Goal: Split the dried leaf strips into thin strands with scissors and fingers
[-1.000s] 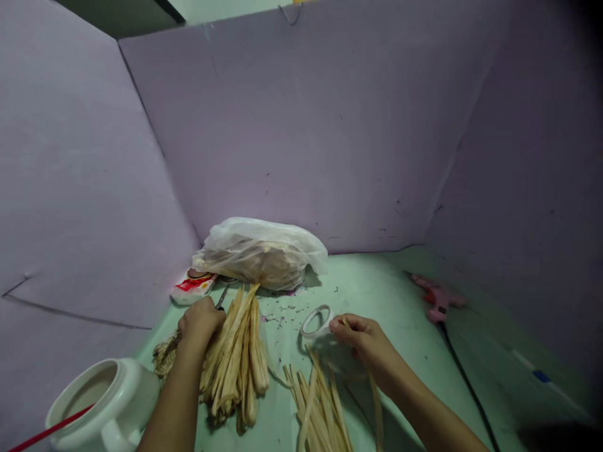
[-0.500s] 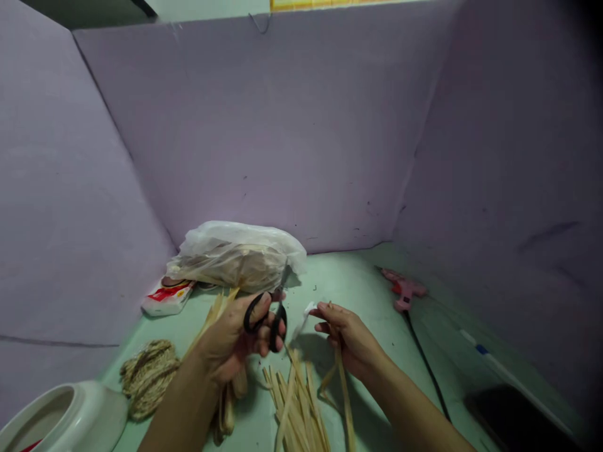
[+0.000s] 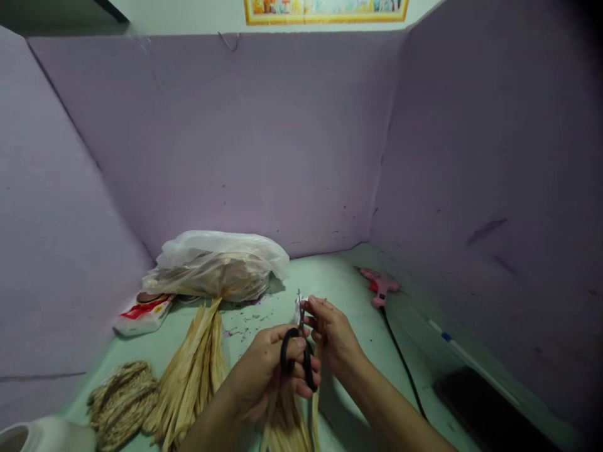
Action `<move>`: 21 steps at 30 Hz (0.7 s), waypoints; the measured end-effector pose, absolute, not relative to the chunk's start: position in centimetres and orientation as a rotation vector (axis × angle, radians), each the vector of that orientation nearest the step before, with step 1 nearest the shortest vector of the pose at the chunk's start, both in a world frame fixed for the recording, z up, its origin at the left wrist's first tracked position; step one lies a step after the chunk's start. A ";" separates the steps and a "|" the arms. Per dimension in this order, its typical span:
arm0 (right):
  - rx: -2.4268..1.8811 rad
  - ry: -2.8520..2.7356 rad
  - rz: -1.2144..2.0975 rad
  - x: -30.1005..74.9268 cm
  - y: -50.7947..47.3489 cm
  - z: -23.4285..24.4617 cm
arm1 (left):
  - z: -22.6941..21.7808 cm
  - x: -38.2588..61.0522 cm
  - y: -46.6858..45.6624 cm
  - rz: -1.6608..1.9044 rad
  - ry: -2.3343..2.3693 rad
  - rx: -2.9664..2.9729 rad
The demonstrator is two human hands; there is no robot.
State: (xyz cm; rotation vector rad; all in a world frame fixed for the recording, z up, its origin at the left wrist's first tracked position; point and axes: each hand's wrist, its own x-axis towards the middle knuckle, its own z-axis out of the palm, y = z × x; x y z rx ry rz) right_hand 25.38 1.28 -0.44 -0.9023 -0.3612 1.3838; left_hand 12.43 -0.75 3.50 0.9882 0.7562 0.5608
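My left hand (image 3: 264,364) is closed around black-handled scissors (image 3: 309,370), with the blades pointing up and away. The blades stand beside the fingertips of my right hand (image 3: 336,333), at a small white wispy piece (image 3: 298,311) pinched there. I cannot tell whether the blades touch it. From my right hand a pale, flat dried-fibre strip (image 3: 315,411) also hangs down. Below both hands lies a bundle of similar strips (image 3: 287,430), partly covered by my left hand.
Left of my hands are a fanned bundle of strips (image 3: 193,376), a braided coil (image 3: 122,402) and a white pot (image 3: 56,436). Behind lie a plastic bag (image 3: 221,263) and a red-and-white packet (image 3: 144,314). A pink glue gun (image 3: 380,285) and dark flat object (image 3: 485,408) are right.
My left hand has brought the scissors rightward to my right hand's fingertips; before, they were apart. The view has shifted, showing more of the fanned strips.
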 end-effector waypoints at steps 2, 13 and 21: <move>-0.889 -0.398 1.391 25.1 1.1 -0.5 | 3.4 12.6 -0.6 0.601 0.761 1.006; -0.950 -0.517 1.368 24.8 0.8 -0.6 | 3.1 12.3 -0.3 0.609 0.796 1.072; -0.912 -0.496 1.345 24.9 0.8 -0.4 | 2.3 12.3 -0.3 0.623 0.734 1.078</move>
